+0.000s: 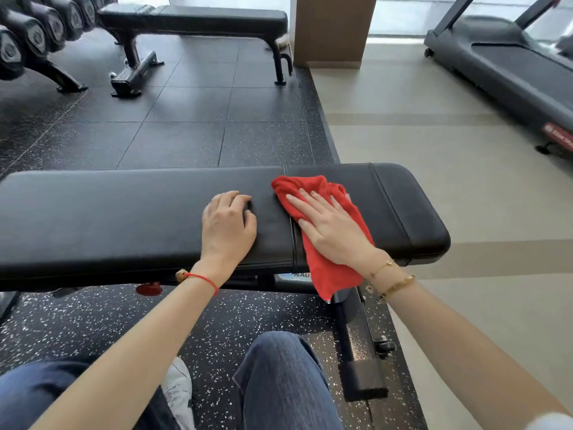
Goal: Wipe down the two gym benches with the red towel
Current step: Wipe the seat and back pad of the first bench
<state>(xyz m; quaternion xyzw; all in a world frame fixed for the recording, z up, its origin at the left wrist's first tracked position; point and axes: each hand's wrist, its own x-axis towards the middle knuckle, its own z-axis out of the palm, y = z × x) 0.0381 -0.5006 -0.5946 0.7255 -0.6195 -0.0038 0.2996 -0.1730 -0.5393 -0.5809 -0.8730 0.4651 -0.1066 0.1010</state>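
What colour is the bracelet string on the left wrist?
Red, with a small tan bead: the string bracelet on the left wrist shows clearly in the head view.

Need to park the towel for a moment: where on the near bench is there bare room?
The near bench pad is bare from its left end to the left hand. A narrow strip lies free right of the red towel, at the rounded end. It is crowded mid-pad, between that hand and the right hand pressing the towel.

Black speckled rubber floor tiles [186,119], beige floor [434,197] right, treadmill [511,66], dumbbell rack [34,35], bright windows [400,13]
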